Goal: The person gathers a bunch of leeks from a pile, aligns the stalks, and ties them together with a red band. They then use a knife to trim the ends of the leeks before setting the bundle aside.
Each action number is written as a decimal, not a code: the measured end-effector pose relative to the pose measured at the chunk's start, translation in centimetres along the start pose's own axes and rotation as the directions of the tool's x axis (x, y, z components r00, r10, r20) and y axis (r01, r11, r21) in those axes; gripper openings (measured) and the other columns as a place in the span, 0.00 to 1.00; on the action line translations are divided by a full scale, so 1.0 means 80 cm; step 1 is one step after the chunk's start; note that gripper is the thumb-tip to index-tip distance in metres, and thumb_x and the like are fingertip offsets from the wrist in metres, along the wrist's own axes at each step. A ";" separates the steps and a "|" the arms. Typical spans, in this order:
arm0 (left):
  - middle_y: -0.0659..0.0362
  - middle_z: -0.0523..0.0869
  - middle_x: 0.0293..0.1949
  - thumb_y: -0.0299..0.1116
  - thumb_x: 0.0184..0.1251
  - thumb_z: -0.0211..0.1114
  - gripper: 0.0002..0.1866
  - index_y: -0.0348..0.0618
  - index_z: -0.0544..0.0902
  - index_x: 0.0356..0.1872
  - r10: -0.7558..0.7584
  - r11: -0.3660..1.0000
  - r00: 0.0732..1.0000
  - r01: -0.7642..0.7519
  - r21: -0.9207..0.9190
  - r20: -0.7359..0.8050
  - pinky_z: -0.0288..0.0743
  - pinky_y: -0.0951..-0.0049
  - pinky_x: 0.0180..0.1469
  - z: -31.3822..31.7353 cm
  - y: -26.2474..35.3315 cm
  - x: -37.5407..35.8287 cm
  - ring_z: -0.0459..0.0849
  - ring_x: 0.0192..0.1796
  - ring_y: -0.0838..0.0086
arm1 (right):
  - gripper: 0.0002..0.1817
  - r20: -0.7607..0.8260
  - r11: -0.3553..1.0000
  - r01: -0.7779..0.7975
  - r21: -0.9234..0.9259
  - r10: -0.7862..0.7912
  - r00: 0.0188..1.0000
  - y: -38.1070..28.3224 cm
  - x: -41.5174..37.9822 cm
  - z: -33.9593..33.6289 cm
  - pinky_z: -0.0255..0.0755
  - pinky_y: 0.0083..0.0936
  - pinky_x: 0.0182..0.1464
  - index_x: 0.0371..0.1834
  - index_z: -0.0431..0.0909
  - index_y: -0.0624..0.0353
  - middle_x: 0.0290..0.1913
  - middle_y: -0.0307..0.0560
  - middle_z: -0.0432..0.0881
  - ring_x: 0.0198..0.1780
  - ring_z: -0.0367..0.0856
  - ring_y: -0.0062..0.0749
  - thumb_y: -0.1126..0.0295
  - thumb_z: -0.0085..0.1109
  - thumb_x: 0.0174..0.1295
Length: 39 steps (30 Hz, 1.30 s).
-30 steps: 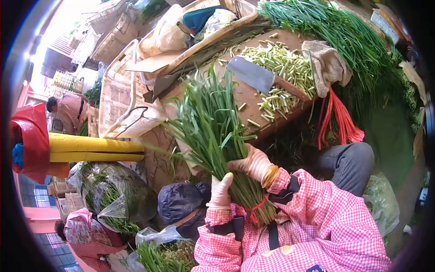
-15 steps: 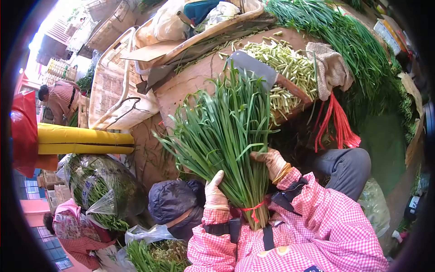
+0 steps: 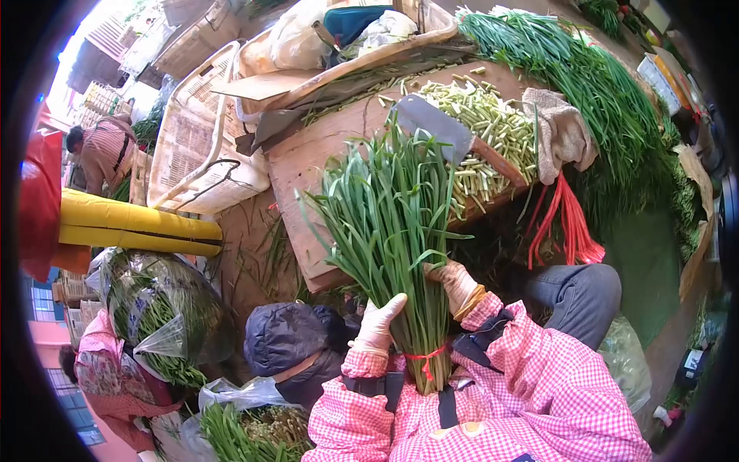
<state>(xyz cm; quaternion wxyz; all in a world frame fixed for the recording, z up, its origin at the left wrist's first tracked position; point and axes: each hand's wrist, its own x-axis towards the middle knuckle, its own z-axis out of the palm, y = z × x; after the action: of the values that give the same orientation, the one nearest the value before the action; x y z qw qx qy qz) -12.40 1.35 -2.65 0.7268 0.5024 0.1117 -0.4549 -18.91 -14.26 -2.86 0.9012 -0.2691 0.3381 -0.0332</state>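
A thick bunch of garlic chives (image 3: 392, 223) stands upright against my lap, leaves pointing away from me. Red ties (image 3: 426, 356) circle its pale stem end. My left hand (image 3: 377, 323), in a pale glove, grips the bunch's left side with the thumb up; its fingers are hidden behind the stems. On the other side my right hand (image 3: 454, 286), gloved too, closes around the stems a little higher. Beyond the leaf tips a cleaver (image 3: 435, 127) with a wooden handle rests on a wooden board (image 3: 308, 196), against a heap of cut stem ends (image 3: 481, 104).
A beige cloth (image 3: 558, 131) and hanging red ties (image 3: 568, 223) are at the board's right corner. More long green leaves (image 3: 593, 100) are piled behind. Plastic baskets (image 3: 202, 146) stand at left, near a bagged bundle (image 3: 158, 308). A person (image 3: 108, 150) bends over at far left.
The bunch has become more upright and narrower at the leaves, with its left-hanging leaves drawn in. Both hands stay on it. The whole view has shifted slightly.
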 end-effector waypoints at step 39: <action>0.58 0.82 0.43 0.20 0.51 0.67 0.22 0.38 0.75 0.50 0.025 0.997 0.992 -0.034 -0.070 -0.127 0.77 0.70 0.48 -0.004 -0.026 0.019 0.82 0.42 0.70 | 0.23 0.421 0.043 0.422 -0.905 -0.030 0.906 -0.166 0.226 0.120 0.71 0.22 0.48 0.58 0.72 0.52 0.45 0.44 0.82 0.44 0.79 0.24 0.72 0.57 0.57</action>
<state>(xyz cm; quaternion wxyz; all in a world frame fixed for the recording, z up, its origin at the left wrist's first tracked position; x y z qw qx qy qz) -13.07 0.58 -5.05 0.7426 0.5052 0.1662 -0.4070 2.65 -25.54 -0.80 0.5003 -0.8557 0.0871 0.0992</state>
